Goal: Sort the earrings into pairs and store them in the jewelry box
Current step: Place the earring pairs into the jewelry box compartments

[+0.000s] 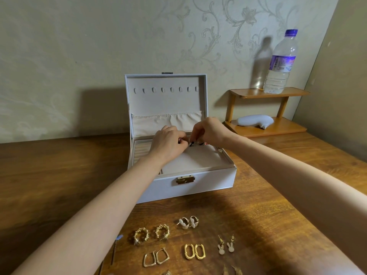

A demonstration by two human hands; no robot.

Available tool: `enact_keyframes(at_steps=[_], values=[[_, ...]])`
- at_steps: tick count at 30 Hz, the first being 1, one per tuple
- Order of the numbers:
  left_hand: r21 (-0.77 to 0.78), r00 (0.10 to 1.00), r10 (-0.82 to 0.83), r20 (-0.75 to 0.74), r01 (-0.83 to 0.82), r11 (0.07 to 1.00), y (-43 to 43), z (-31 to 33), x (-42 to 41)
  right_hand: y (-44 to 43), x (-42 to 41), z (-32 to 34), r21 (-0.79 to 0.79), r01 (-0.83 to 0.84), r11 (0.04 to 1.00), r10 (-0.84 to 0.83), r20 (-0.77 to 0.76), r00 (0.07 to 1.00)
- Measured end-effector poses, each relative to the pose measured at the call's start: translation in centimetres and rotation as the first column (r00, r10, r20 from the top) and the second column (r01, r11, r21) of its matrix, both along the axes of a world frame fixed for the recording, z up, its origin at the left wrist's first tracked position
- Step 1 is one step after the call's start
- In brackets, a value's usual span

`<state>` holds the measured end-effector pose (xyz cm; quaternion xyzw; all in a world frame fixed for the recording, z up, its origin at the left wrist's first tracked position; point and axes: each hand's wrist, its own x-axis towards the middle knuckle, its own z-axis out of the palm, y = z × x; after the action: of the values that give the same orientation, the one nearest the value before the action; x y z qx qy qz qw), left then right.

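Pinching tiny earrings over the jewelry box, the left hand and right hand needed fingertip grips: probably light, slippery, easily dropped.

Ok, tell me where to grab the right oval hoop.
I'd take the right oval hoop by its free right-hand long side, coming straight down from above. It lies flat on the table with its twin close on the left, so put one fingertip in the open middle and the thumb outside.
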<state>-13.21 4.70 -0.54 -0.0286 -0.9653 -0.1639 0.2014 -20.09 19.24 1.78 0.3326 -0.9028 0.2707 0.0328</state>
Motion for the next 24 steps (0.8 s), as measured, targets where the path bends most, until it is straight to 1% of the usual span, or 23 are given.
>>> enact_keyframes(at_steps=[2, 7, 10, 17, 20, 24], values=[[0.003, 1.000, 0.007, -0.009, -0.007, 1.000, 0.0, 0.0, 0.0, 0.0, 0.0, -0.1, -0.004, -0.004, 1.000, 0.004, -0.007, 1.000], [0.020, 0.997, 0.059, -0.052, -0.058, 0.998, -0.1, 0.0, -0.1, -0.5, 0.1, -0.4, -0.084, -0.007, 0.996, 0.005, -0.019, 1.000], [0.022, 0.998, 0.055, -0.034, -0.055, 0.998, -0.1, 0.1, 0.0, -0.7, 0.3, -0.4, -0.059, -0.014, 0.998, 0.012, -0.037, 0.999], [-0.005, 1.000, -0.020, 0.013, 0.020, 1.000, 0.1, 0.0, 0.0, 0.6, 0.5, 0.0, -0.015, -0.028, 0.999, 0.027, -0.076, 0.997], [-0.021, 0.999, -0.025, 0.029, 0.025, 0.999, 0.1, 0.0, 0.0, 0.7, 0.4, -0.3, 0.027, -0.029, 0.999, 0.032, -0.108, 0.994], [-0.022, 1.000, -0.023, 0.013, 0.023, 0.999, 0.1, 0.0, 0.0, 0.6, 0.4, -0.2, 0.034, -0.030, 0.999, 0.034, -0.136, 0.990]])
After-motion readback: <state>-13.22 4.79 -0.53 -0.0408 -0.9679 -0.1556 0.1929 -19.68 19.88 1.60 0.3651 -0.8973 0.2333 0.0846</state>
